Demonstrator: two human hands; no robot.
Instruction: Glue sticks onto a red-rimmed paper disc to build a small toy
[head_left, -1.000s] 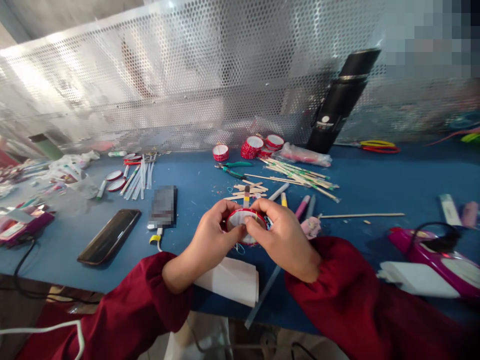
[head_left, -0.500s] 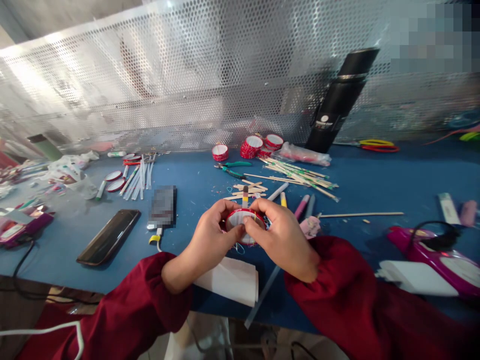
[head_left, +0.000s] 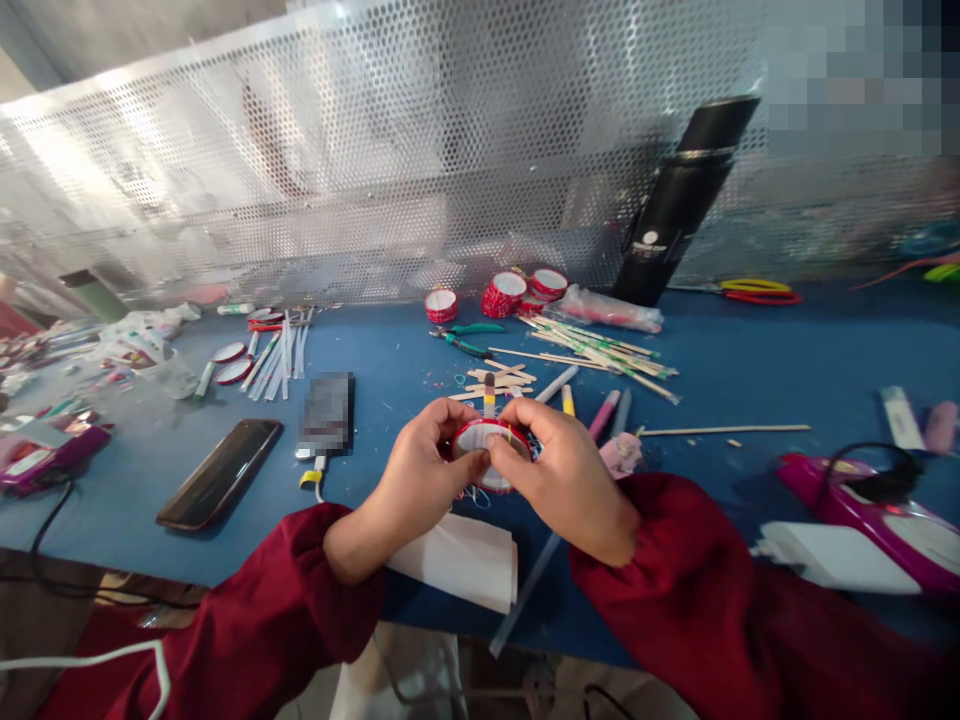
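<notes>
Both my hands hold a small drum-like disc with a red rim and white face, tilted toward me above the table. My left hand grips its left side, thumb pressed on the face and fingers behind the rim. On the other side my right hand pinches it the same way, so the two thumbs meet near the middle. Fine threads show at its lower edge. Just behind the disc is a marker-like stick with a dark tip and yellow band; whether it touches the disc I cannot tell.
Similar red-rimmed discs sit at the back beside green-handled pliers, wooden sticks and a black bottle. A phone lies left, folded white paper in front, and a purple device right.
My hands and the disc stay in nearly the same place and grip. The view has shifted very slightly.
</notes>
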